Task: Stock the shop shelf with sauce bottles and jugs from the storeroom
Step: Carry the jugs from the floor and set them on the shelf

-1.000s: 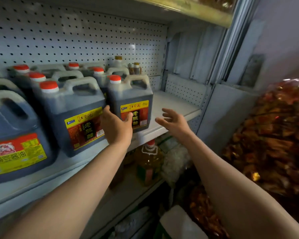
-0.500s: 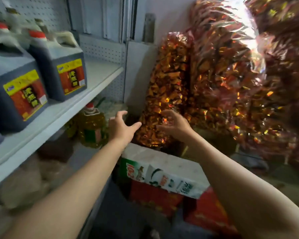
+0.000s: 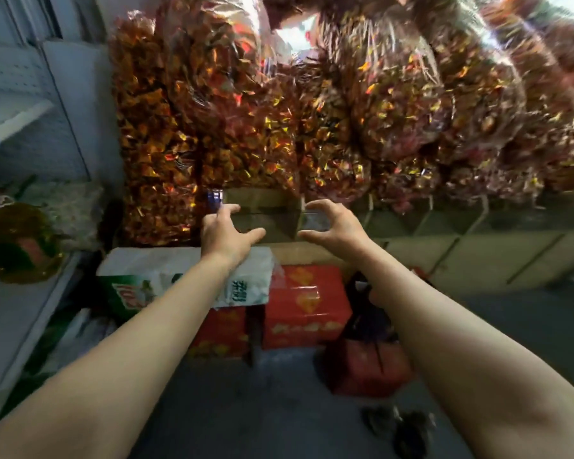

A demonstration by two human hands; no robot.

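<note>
- Shelf (image 3: 12, 124): at nine o'clock, its white edge bare; an oil bottle (image 3: 17, 243) stands on the lower tier at eight o'clock.
- Left hand (image 3: 224, 235): grip half-curled, fingers spread, holding nothing.
- Right hand (image 3: 333, 226): the same, beside it at centre.
- Foil-wrapped sweet bags (image 3: 312, 104): piled at twelve o'clock.
- Red cartons (image 3: 304, 304): at six o'clock on the floor.

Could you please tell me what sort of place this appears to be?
Probably a small shop's stock corner: metal shelving on the left, big clear bags of foil-wrapped sweets piled high, and red cartons stacked on the floor.
</note>
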